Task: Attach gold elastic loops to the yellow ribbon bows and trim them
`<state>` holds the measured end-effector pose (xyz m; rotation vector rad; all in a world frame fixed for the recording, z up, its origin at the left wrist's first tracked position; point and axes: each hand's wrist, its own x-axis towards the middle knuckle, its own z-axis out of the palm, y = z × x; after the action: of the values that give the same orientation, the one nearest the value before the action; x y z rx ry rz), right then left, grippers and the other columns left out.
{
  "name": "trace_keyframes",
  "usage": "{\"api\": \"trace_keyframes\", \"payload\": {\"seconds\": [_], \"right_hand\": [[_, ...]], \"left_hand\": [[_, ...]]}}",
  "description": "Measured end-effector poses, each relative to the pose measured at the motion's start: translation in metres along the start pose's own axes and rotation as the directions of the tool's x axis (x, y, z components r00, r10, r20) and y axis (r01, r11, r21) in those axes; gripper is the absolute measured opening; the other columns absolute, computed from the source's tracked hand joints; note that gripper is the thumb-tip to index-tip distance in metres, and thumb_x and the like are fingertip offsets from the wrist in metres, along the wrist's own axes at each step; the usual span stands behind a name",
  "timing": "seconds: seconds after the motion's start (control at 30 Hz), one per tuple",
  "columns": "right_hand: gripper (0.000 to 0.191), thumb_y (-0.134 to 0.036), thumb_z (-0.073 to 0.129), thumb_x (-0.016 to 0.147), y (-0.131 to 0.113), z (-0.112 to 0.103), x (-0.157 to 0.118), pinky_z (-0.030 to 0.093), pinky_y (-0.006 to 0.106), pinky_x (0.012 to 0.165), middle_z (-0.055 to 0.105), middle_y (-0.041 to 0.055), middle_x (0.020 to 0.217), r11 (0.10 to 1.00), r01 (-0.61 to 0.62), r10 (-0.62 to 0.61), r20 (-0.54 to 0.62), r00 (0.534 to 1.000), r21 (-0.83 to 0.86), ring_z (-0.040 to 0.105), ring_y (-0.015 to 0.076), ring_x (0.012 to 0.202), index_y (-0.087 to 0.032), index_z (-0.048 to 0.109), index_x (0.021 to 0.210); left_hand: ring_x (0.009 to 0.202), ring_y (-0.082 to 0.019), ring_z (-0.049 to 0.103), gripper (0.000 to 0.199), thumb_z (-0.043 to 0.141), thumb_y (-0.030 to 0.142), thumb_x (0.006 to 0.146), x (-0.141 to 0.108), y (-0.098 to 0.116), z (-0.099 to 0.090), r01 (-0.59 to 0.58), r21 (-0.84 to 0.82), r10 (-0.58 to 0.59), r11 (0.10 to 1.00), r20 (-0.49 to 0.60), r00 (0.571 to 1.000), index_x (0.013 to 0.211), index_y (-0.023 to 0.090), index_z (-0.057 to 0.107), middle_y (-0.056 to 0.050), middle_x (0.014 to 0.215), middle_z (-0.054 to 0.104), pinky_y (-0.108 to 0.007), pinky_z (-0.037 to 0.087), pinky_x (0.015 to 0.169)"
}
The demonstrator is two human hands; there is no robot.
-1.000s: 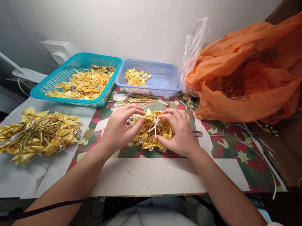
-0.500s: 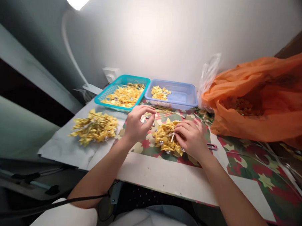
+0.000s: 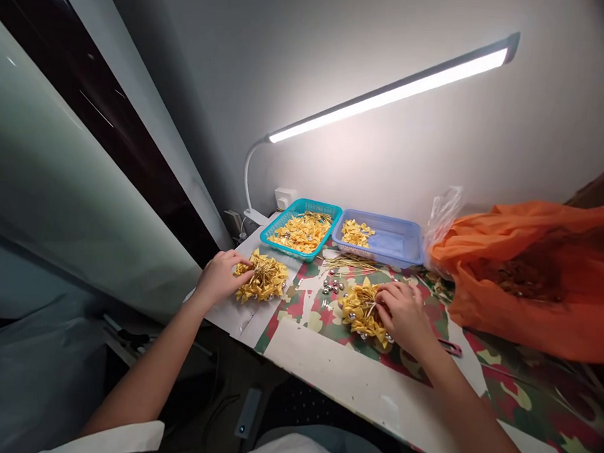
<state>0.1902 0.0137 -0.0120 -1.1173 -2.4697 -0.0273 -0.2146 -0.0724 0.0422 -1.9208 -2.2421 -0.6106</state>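
Observation:
On the left, a bunch of yellow artificial flowers (image 3: 265, 286) with gold wire stems and small silver bells lies on white paper. My left hand (image 3: 220, 276) has its thumb and fingers closed at the stem ends of this bunch; the exact grip is partly hidden. A second, similar yellow flower bunch (image 3: 360, 310) rests on the camouflage-patterned cloth. My right hand (image 3: 404, 314) is curled round its gathered stems, thumb and fingertips pinching them. Loose silver bells (image 3: 333, 285) lie between the two bunches.
Behind are a teal basket (image 3: 265, 237) of yellow petals and stems and a blue basket (image 3: 398, 257) with yellow pieces. Gold wires (image 3: 348, 263) lie before them. An orange bag (image 3: 483, 314) stands right, a pink-handled tool (image 3: 451, 348) near my right wrist. A lamp (image 3: 388, 93) hangs above.
My left hand has moved left from the middle of the table to the left flower bunch. My right hand stays on its bunch. The view has shifted, bringing the whole lamp into sight.

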Motion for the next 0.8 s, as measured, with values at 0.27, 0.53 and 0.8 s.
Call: {"api": "trace_keyframes", "payload": {"seconds": [0.27,0.53,0.8], "right_hand": [[0.013,-0.014,0.051,0.093,0.0,-0.003,0.0,0.032,0.055,0.108,0.071,0.0056,0.107,1.0,0.006,-0.006,0.026,1.0,0.02,0.058,0.0265,0.11,-0.021,0.06,0.086],[0.015,-0.013,0.05,0.094,0.0,-0.015,0.005,0.028,0.058,0.109,0.071,0.0042,0.107,0.998,-0.002,-0.002,0.066,0.998,0.066,0.056,0.0267,0.113,-0.022,0.058,0.086],[0.012,-0.018,0.054,0.093,0.015,-0.08,0.023,0.035,0.05,0.106,0.068,0.0034,0.107,0.993,-0.057,0.045,0.11,0.993,0.105,0.054,0.024,0.113,-0.022,0.06,0.084]], "left_hand": [[0.089,-0.026,0.066,0.014,0.06,0.031,0.075,0.027,0.005,0.017,-0.096,0.114,0.069,0.989,0.227,0.971,0.072,0.025,0.072,-0.004,0.087,0.075,-0.033,0.045,0.074],[0.088,-0.028,0.065,0.025,0.049,0.035,0.085,0.021,0.0,0.011,-0.161,0.131,0.129,0.978,0.227,0.965,0.073,0.023,0.069,-0.006,0.088,0.075,-0.038,0.042,0.074],[0.086,-0.029,0.065,0.028,0.049,0.04,0.083,0.036,0.035,-0.043,-0.221,0.132,0.204,0.966,0.13,0.97,0.07,0.024,0.068,-0.005,0.083,0.074,-0.039,0.043,0.074]]}}
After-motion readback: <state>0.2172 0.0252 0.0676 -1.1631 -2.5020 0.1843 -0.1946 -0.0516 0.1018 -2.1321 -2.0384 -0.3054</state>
